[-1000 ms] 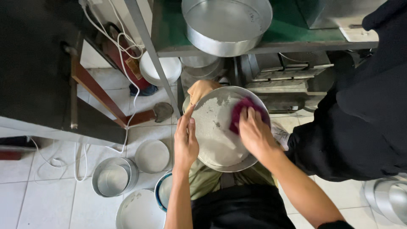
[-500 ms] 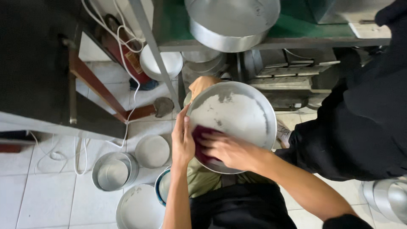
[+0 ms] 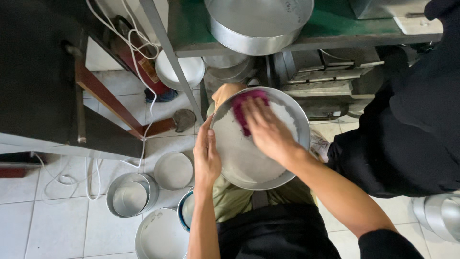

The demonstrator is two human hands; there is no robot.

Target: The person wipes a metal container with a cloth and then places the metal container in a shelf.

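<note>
A round metal pan [image 3: 239, 158] rests over my lap, its inside smeared with pale grey residue. My left hand [image 3: 207, 156] grips the pan's left rim, fingers flat along the edge. My right hand [image 3: 268, 132] presses a magenta cloth [image 3: 243, 108] against the upper part of the pan's inside. Most of the cloth is hidden under my fingers.
Several round metal pans lie on the tiled floor at lower left [image 3: 132, 194]. A big metal pan [image 3: 258, 24] sits on a green shelf above. A person in black clothing [image 3: 412, 129] stands close on the right. White cables [image 3: 139, 52] hang at upper left.
My right hand swept the cloth from the pan's upper right to its lower left, then back up to the top. My left hand stayed on the rim.
</note>
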